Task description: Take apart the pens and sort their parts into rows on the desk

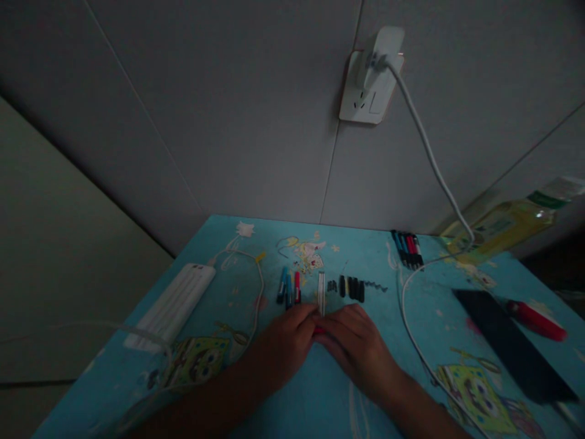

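Close together at the middle of the table, my left hand (292, 335) and my right hand (359, 341) are closed, fingertips meeting around a red pen part (320, 330). Most of that part is hidden by my fingers. Just beyond them lie blue pen barrels (282, 285) and a red pen barrel (297, 286), beside thin whitish refills (321, 289). To the right are small black pieces (332, 286), a row of black pen parts (351, 288) and a line of small dark springs (376, 285).
Several pens (408, 250) lie in a group at the back right. A power strip (176, 305) is on the left, and a white cable (406, 323) crosses the right side. Beyond it are a black flat object (514, 344), a red object (539, 320) and an oil-coloured bottle (507, 225).
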The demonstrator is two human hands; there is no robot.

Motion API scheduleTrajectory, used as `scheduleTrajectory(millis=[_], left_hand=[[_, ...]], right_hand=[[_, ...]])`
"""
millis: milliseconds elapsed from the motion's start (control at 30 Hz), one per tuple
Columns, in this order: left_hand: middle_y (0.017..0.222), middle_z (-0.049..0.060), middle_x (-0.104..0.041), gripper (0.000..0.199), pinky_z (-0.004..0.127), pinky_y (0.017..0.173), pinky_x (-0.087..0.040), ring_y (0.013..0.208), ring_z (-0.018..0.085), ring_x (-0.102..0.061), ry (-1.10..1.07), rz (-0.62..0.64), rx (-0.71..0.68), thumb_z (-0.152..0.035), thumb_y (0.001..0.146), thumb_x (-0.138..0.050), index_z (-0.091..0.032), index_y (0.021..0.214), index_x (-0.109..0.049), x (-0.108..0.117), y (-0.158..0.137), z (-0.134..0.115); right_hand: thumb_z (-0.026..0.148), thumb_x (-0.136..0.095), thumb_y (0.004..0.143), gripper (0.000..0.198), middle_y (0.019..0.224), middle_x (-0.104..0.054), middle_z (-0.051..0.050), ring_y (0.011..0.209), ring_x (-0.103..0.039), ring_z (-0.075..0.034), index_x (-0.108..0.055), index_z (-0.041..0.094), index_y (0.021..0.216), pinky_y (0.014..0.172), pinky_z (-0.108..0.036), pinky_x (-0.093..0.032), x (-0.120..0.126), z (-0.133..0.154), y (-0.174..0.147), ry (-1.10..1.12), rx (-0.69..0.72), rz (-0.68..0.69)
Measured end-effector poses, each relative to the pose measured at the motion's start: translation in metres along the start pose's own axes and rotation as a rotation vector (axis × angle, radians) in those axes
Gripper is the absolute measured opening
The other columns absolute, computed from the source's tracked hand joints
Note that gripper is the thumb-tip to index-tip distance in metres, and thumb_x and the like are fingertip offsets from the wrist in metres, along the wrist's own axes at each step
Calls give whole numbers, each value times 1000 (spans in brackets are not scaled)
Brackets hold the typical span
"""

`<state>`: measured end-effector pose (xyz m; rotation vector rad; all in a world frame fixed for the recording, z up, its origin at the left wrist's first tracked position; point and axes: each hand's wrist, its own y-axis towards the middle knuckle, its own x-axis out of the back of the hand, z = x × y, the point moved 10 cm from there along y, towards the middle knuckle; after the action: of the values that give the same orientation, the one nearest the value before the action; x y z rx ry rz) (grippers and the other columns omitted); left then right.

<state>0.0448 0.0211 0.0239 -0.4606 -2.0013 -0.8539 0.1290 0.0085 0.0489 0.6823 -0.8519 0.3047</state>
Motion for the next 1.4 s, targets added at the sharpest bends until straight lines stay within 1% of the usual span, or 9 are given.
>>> scheduleTrajectory(millis=[133, 233, 367, 500, 667, 867, 1100, 1300, 1400], left_hand=[[116, 9, -63, 25, 37, 98, -52, 108, 20, -61, -98, -69, 76, -15, 95, -51, -16, 119, -58, 11, 4, 9], [102, 5, -66, 15, 35, 89, -54, 96, 19, -64, -236, -138, 200, -23, 94, -58, -20, 108, -62, 22, 5, 24], [91, 1, -70, 8, 28, 78, -54, 84, 15, -66, -531, -235, 386, -24, 94, -57, -21, 97, -64, 32, 2, 43], [93, 1, -71, 12, 25, 78, -55, 85, 14, -68, -758, -386, 465, -23, 90, -62, -20, 102, -61, 38, -4, 51], [96, 2, -72, 21, 26, 80, -56, 88, 14, -69, -819, -496, 474, -23, 89, -65, -21, 108, -57, 40, -11, 55], [94, 3, -71, 19, 27, 79, -58, 86, 16, -70, -782, -551, 485, -25, 88, -68, -20, 103, -58, 47, -17, 62], [98, 4, -71, 18, 27, 78, -57, 89, 16, -69, -654, -607, 530, -29, 90, -65, -20, 106, -60, 57, -22, 70], [90, 2, -70, 16, 25, 74, -53, 79, 14, -65, -471, -454, 352, -24, 93, -59, -21, 108, -62, 52, -10, 47], [83, 0, -66, 17, 24, 69, -51, 72, 12, -61, -406, -411, 267, -21, 92, -58, -21, 109, -62, 49, -7, 36]], right_hand=[[20, -57, 96, 18, 99, -71, -3, 90, -62, -19, -66, 25, 111, 85, -35, -46, 10, -19, -4, 84, -108, -103], [23, -54, 98, 15, 98, -71, -3, 92, -64, -18, -68, 25, 105, 84, -32, -49, 15, -43, -9, 226, -293, -174], [27, -57, 96, 14, 90, -71, -2, 82, -65, -17, -70, 24, 100, 76, -28, -50, 2, -58, -12, 394, -486, -142], [29, -62, 92, 14, 87, -71, -2, 80, -65, -17, -71, 22, 101, 73, -27, -51, -16, -54, -12, 563, -550, -91], [29, -65, 90, 18, 84, -72, -1, 78, -66, -16, -71, 20, 104, 73, -26, -51, -30, -49, -13, 746, -585, -50], [32, -55, 97, 26, 77, -69, 0, 75, -65, -15, -72, 20, 80, 72, -26, -49, -23, -44, -10, 595, -489, -17], [33, -49, 100, 23, 89, -73, -2, 80, -69, -17, -64, 22, 113, 76, -29, -53, -12, -60, -18, 524, -546, -117], [33, -55, 96, 19, 107, -67, -8, 102, -64, -23, -72, 24, 99, 89, -37, -51, 23, -70, -14, 256, -456, -294], [33, -56, 94, 21, 95, -66, -8, 87, -65, -21, -74, 22, 99, 76, -33, -54, 33, -81, 5, 144, -411, -306]])
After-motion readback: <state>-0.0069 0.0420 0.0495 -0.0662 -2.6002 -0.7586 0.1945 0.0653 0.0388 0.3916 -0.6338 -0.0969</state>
